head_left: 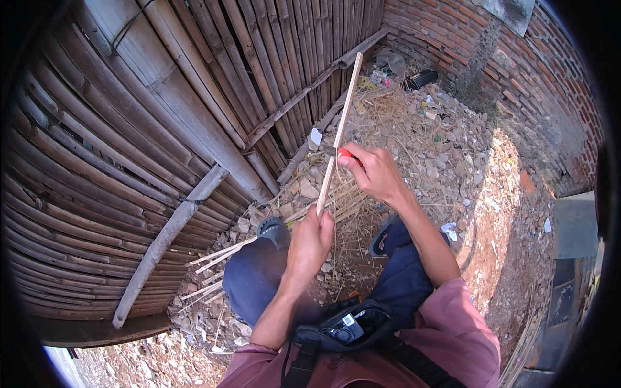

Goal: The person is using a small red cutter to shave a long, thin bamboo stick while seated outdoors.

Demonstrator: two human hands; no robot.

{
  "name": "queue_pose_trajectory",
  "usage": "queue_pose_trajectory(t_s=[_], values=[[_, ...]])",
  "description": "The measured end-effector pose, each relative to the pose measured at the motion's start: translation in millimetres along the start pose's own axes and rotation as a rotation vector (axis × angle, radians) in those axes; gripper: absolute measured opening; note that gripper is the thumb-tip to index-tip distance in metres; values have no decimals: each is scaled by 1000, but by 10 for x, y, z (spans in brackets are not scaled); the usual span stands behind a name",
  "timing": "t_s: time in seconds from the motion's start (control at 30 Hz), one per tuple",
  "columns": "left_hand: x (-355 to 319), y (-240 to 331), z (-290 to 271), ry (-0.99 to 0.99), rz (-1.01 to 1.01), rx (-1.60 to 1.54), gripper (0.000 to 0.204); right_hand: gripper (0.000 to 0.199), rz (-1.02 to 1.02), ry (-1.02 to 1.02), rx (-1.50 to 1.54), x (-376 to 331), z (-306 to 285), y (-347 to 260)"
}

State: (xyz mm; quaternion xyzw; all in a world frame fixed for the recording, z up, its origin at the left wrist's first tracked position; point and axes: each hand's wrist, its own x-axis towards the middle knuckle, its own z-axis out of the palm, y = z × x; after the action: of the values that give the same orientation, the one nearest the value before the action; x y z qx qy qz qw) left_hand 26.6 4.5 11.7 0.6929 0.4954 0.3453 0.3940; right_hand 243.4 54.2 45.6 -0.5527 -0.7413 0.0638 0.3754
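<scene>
My left hand (309, 244) is closed around the lower end of a long, pale strip of bamboo (348, 107), which slants up and away from me. My right hand (380, 173) grips a knife by its red handle (346, 155). The knife's dark blade lies across the strip, about midway along it, and only a short part of the blade shows. More pale bamboo strips (217, 258) lie on the ground by my left leg, and others lie beneath my hands.
A bamboo slat fence (97, 174) with a crosspiece (169, 242) rises on the left. A brick wall (446, 32) closes off the far side. Rubble and dry straw (414, 129) cover the ground. Between my legs and shirt sits a black open pouch (356, 326).
</scene>
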Motion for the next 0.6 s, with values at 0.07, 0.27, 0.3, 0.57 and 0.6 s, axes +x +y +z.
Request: queue_pose_trajectory(t_s=[0.07, 0.27, 0.3, 0.57, 0.6], values=[[-10, -43, -14, 2, 16, 28, 29, 27, -34, 19, 4, -3, 36, 30], [-21, -56, -114, 2, 18, 64, 30, 25, -75, 43, 22, 52, 88, 12], [-31, -53, -135, 7, 20, 63, 30, 26, -87, 41, 20, 61, 104, 2], [-621, -197, -185, -137, -57, -1, 29, 38, 251, 115, -105, 383, -255, 637], [-718, -244, -189, -152, -88, -4, 29, 39, 279, 107, -139, 394, -250, 770]])
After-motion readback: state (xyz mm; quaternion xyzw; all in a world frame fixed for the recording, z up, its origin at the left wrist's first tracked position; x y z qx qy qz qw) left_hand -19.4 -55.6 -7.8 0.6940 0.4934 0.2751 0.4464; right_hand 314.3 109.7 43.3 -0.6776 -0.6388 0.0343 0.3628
